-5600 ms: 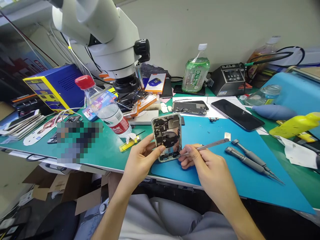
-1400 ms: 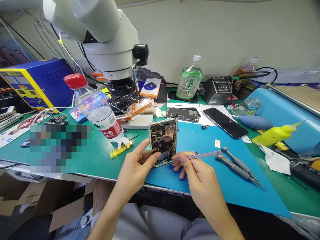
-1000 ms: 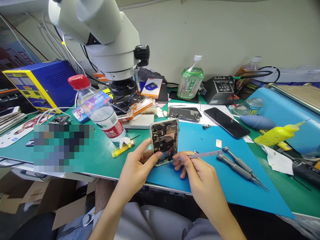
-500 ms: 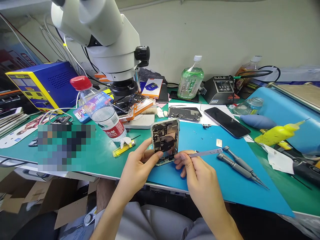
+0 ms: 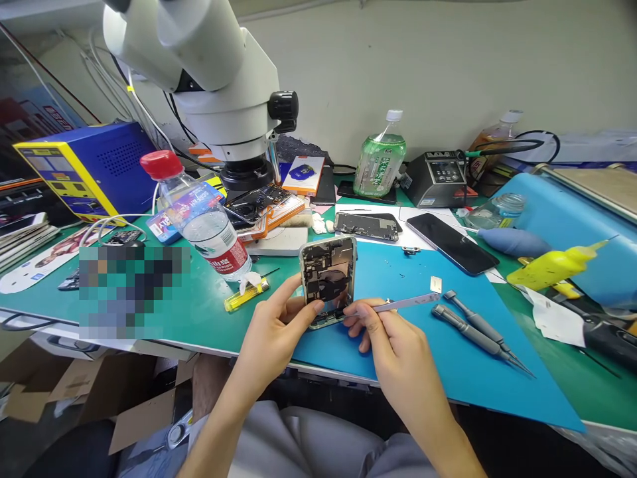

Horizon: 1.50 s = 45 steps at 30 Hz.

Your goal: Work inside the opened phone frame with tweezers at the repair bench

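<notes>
My left hand grips an opened phone by its lower left edge, thumb over the front rim. The phone stands tilted up on the blue mat, with its inner boards and parts facing me. My right hand pinches a pair of metal tweezers, whose tips reach the phone's lower right inside; the exact contact point is too small to make out. Two grey screwdrivers lie on the mat to the right, near a small pale metal plate.
A microscope rises behind. A water bottle and yellow lighter stand and lie left of the phone. Behind are a removed screen, a dark phone, and a green bottle. A yellow squeeze bottle lies right.
The tweezers and my right fingers have shifted very slightly left at the phone's lower edge. My left hand keeps its hold on the phone, almost unmoved.
</notes>
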Motion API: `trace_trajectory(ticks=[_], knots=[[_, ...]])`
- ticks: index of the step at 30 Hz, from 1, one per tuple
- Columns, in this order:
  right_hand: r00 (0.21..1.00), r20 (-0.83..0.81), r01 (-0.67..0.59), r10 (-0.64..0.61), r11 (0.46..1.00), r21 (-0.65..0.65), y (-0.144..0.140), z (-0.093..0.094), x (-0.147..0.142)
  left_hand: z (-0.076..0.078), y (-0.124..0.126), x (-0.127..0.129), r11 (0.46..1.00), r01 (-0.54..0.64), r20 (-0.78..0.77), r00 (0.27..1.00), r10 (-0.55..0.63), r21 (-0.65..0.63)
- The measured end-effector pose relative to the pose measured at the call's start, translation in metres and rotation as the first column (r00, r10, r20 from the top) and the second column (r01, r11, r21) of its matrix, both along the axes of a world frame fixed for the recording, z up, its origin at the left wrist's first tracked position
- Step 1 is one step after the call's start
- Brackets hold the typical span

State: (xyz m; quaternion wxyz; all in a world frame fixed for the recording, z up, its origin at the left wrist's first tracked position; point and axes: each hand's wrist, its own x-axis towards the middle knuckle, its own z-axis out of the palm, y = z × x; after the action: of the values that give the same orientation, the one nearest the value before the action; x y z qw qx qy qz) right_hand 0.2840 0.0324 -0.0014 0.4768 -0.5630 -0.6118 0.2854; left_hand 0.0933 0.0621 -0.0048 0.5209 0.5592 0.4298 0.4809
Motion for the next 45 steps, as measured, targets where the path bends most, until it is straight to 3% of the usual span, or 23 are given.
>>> trace_trajectory(ticks=[12, 23, 29, 36, 45], knots=[[0.992, 0.095, 0.075, -0.083, 0.994, 0.085, -0.0022, -0.0007, -0.0024, -0.0021, 0.0003, -0.0009, 1.0, 0.0, 0.009, 1.0, 0.0, 0.014], [0.998, 0.063, 0.027, -0.029, 0.999, 0.027, 0.0004, -0.001, -0.0002, -0.0009, 0.0012, -0.0002, 0.999, -0.016, 0.0, 1.0, 0.016, 0.031], [0.995, 0.063, 0.069, -0.071, 0.997, 0.039, 0.0009, -0.0006, 0.0, -0.0016, 0.0004, -0.0005, 1.0, -0.016, 0.002, 1.0, 0.016, 0.022], [1.0, 0.008, -0.014, 0.014, 1.0, -0.015, 0.0007, 0.0018, 0.0012, -0.0009, 0.0015, -0.0004, 1.0, -0.015, 0.003, 1.0, 0.015, 0.024], [0.999, -0.013, 0.031, -0.031, 0.999, -0.039, 0.0019, 0.0024, 0.0013, 0.0017, 0.0005, -0.0002, 1.0, -0.009, -0.006, 1.0, 0.009, 0.011]])
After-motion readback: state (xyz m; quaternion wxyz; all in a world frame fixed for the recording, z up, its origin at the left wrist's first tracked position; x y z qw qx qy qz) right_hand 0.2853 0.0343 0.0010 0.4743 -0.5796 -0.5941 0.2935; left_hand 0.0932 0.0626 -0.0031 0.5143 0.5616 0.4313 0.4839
